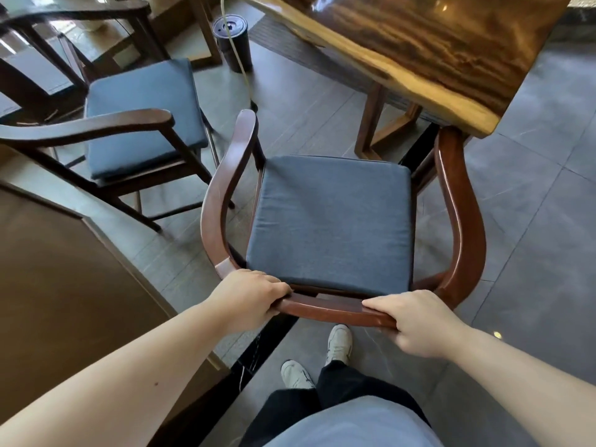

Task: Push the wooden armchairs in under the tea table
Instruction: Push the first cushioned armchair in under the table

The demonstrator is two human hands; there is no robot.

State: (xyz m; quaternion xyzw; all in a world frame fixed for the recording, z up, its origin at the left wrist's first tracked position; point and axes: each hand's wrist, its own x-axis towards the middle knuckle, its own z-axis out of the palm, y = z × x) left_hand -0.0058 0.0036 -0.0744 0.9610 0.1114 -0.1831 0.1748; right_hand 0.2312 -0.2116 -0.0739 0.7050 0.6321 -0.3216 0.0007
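Note:
A dark wooden armchair (225, 182) with a blue seat cushion (332, 221) stands right in front of me. My left hand (248, 295) grips the left end of its curved back rail, and my right hand (419, 321) grips the right end. The tip of its right armrest lies under the corner of the glossy tea table (429, 50), which fills the upper right. The seat itself is outside the table's edge. A second armchair (96, 127) with the same blue cushion stands to the left, away from the table, turned at an angle.
A dark cylindrical bin (232, 40) with a pale hose running into it stands on the grey tile floor beyond the chairs. A brown cabinet or counter (64, 269) runs along my left. The table's wooden leg frame (371, 124) is just beyond the near chair. My feet are behind the chair.

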